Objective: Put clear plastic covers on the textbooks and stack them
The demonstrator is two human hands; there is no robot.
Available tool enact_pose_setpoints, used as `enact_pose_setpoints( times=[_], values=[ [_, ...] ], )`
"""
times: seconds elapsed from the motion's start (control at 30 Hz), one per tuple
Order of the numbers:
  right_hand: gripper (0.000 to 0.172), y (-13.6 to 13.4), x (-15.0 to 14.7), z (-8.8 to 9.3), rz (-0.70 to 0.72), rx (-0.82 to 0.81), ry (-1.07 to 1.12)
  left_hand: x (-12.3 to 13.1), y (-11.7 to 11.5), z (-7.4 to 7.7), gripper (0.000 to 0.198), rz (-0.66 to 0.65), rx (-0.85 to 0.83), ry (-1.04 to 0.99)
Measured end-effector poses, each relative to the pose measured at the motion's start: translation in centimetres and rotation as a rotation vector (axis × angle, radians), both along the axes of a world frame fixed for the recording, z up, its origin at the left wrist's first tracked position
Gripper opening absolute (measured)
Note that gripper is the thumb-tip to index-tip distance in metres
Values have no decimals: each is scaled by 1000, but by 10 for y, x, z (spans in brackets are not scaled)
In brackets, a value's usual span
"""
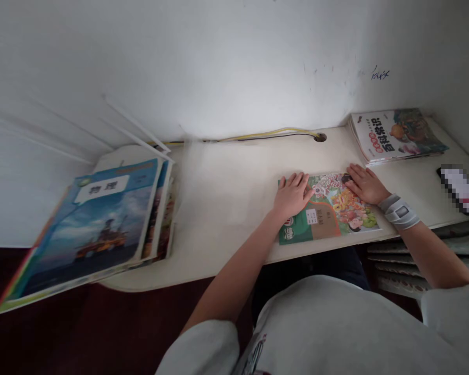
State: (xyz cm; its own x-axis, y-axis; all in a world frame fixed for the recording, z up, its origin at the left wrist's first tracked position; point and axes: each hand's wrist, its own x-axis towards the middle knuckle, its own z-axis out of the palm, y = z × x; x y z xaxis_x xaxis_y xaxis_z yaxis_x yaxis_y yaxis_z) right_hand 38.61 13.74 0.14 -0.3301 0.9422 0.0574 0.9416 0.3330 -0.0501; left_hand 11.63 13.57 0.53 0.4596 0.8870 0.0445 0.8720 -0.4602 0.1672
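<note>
A green book with a colourful illustrated cover (324, 208) lies closed and sideways near the front edge of the white desk (226, 208). My left hand (292, 195) rests flat on the book's left part, fingers a little apart. On its upper right corner lies my right hand (365, 185), palm down with the fingers extended; a grey band is around that wrist. Neither hand grips anything.
At the left, a stack of books (101, 224) with a blue cover overhangs the desk edge. Another stack of booklets (398, 135) is at the back right, with a phone (461, 190) in front. Yellow and black cables (258, 135) run along the wall to a hole.
</note>
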Motion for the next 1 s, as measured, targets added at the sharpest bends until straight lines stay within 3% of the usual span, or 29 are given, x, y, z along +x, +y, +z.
enact_pose_setpoints(
  times=[0.1,0.17,0.33,0.47,0.57,0.8,1.0],
  values=[
    [54,-12,-4,6,-99,98,-27,-2,1,1,56,14,4,-36],
    [51,-30,-14,14,-68,202,-38,0,1,2,53,19,29,-61],
    [42,-94,-39,32,465,177,33,6,3,7,42,45,88,-63],
    [37,-125,-52,37,580,197,-21,7,3,9,39,40,118,-39],
    [37,-130,-61,33,594,222,-84,5,1,9,37,38,125,-41],
    [33,-121,-74,17,421,385,-149,2,-8,11,36,77,65,-90],
    [34,-115,-52,39,486,600,-32,-3,-3,19,29,58,-318,-459]
  ],
)
